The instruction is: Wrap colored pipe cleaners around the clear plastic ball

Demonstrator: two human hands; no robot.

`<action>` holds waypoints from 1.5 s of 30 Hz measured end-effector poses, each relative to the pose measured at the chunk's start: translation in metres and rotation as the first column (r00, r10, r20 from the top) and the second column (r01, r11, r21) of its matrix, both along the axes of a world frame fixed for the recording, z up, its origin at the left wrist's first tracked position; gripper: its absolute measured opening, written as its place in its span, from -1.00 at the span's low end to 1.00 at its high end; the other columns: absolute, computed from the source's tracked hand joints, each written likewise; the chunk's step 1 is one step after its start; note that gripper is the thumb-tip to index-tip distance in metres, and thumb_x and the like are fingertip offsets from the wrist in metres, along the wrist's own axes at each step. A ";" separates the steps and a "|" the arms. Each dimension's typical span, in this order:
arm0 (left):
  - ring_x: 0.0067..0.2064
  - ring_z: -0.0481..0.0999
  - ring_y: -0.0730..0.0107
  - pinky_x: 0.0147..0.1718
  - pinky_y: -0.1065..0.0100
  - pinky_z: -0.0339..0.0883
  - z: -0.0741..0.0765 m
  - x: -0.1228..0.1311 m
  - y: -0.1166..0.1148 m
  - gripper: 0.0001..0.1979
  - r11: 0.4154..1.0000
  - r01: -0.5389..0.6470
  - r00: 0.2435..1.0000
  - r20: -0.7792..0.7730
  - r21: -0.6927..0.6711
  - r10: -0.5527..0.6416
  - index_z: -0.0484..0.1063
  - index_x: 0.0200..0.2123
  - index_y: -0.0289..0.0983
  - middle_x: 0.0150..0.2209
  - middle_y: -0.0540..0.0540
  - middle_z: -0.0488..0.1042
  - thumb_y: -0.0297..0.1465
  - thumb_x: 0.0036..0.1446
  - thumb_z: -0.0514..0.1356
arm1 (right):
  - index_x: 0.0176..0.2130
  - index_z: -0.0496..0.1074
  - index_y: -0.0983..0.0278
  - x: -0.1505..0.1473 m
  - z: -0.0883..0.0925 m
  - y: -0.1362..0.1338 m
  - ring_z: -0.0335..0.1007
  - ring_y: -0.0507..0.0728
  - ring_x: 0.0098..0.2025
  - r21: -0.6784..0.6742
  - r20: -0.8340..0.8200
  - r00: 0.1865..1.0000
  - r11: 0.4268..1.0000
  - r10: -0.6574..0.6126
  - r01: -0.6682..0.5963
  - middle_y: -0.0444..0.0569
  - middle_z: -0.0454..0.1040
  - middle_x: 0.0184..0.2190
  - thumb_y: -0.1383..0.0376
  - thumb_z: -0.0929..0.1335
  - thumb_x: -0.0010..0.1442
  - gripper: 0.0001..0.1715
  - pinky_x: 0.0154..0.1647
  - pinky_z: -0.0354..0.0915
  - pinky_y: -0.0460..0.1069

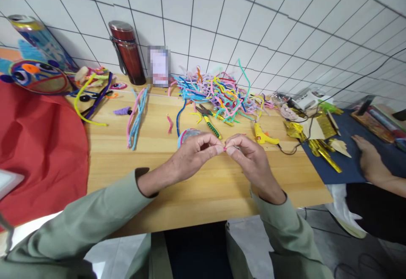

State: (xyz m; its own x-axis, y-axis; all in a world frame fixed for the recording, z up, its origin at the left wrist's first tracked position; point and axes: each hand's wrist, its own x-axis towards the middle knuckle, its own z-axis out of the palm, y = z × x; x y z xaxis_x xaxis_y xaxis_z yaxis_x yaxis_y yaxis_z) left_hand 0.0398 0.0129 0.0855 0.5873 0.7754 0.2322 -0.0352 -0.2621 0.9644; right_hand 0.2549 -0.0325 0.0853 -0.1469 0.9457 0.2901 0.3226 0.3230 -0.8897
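Observation:
Over the middle of the wooden table, both hands pinch a tiny pink piece of pipe cleaner (225,148); most of it is hidden by the fingertips. My left hand (193,154) grips it with thumb and forefinger, and my right hand (252,158) does so from the other side. Just behind the left hand lies a round, clear item with a pink and blue rim (189,133), partly covered. Pliers with green and yellow handles (209,123) rest beyond the hands. A yellow glue gun (264,135) lies to the right. Another short pink pipe cleaner (170,124) is at the left.
A tangled heap of coloured pipe cleaners (218,95) is by the wall. A red thermos (128,54) stands left of it, near a pink-and-blue bundle (138,118). Red cloth (41,152) covers the left end. Gold foil (325,154) and another person's hand (369,158) are at right.

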 end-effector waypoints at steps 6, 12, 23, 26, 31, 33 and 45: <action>-0.37 0.34 0.43 -0.28 0.34 0.28 -0.002 0.002 0.001 -0.74 0.994 -0.041 0.999 -0.006 -0.097 0.041 0.50 -0.31 -0.24 -0.41 0.05 0.41 -0.17 0.32 0.24 | -0.23 0.45 0.13 0.011 -0.013 0.015 0.47 0.17 -0.21 0.190 0.129 0.972 0.967 -0.195 0.169 -0.11 0.52 -0.29 0.21 0.34 0.44 -0.85 -0.09 0.37 0.09; -0.42 0.24 0.45 -0.35 0.35 0.18 -0.003 0.003 0.001 -0.70 0.985 -0.104 0.992 0.057 -0.139 0.113 0.42 -0.37 -0.23 -0.47 0.08 0.30 -0.14 0.29 0.27 | -0.45 0.25 0.11 0.067 -0.028 0.063 0.38 0.25 -0.26 0.378 0.424 0.638 0.766 -0.643 0.521 -0.07 0.37 -0.45 0.22 0.33 0.28 -0.74 -0.04 0.36 0.22; -0.37 0.39 0.42 -0.35 0.34 0.26 -0.001 0.004 -0.005 -0.77 0.977 -0.212 0.976 0.051 0.020 0.211 0.50 -0.40 -0.24 -0.45 0.00 0.50 -0.27 0.29 0.27 | -0.18 0.57 0.14 -0.011 0.006 0.002 0.55 0.16 -0.15 0.056 0.078 0.990 0.992 -0.114 0.110 -0.10 0.64 -0.24 0.18 0.45 0.36 -0.91 -0.04 0.41 0.08; -0.36 0.43 0.40 -0.31 0.33 0.31 0.001 0.003 -0.006 -0.75 0.972 -0.210 0.978 0.025 0.102 0.209 0.52 -0.39 -0.24 -0.44 -0.02 0.54 -0.27 0.33 0.26 | -0.26 0.54 0.15 -0.016 0.007 0.007 0.50 0.15 -0.22 0.023 0.043 0.995 0.996 -0.090 0.089 -0.12 0.60 -0.32 0.19 0.44 0.35 -0.88 -0.12 0.39 0.06; -0.38 0.40 0.44 -0.36 0.35 0.31 0.005 -0.002 -0.006 -0.73 0.995 -0.096 0.995 0.032 0.028 0.095 0.63 -0.22 -0.26 -0.36 -0.04 0.56 -0.18 0.38 0.26 | -0.31 0.52 0.17 -0.013 0.006 0.014 0.43 0.11 -0.30 -0.075 -0.115 0.991 0.995 -0.068 0.059 -0.14 0.53 -0.39 0.13 0.46 0.32 -0.80 -0.21 0.37 0.02; -0.40 0.37 0.45 -0.40 0.36 0.28 0.004 -0.004 -0.005 -0.70 0.998 -0.060 0.997 0.036 -0.020 0.061 0.65 -0.16 -0.26 -0.36 -0.03 0.54 -0.14 0.36 0.29 | -0.32 0.53 0.17 -0.013 0.006 0.014 0.42 0.09 -0.32 -0.104 -0.159 0.986 0.994 -0.053 0.036 -0.15 0.52 -0.40 0.13 0.47 0.31 -0.79 -0.22 0.37 0.01; -0.19 0.56 0.31 -0.15 0.26 0.46 -0.002 -0.025 -0.005 -0.74 0.986 -0.157 0.987 -0.002 0.061 0.158 0.59 -0.20 -0.24 -0.21 -0.11 0.63 -0.18 0.43 0.26 | -0.28 0.57 0.17 -0.013 -0.002 0.018 0.44 0.11 -0.32 -0.146 -0.119 0.993 0.989 -0.018 0.000 -0.12 0.56 -0.38 0.04 0.51 0.30 -0.73 -0.25 0.40 0.02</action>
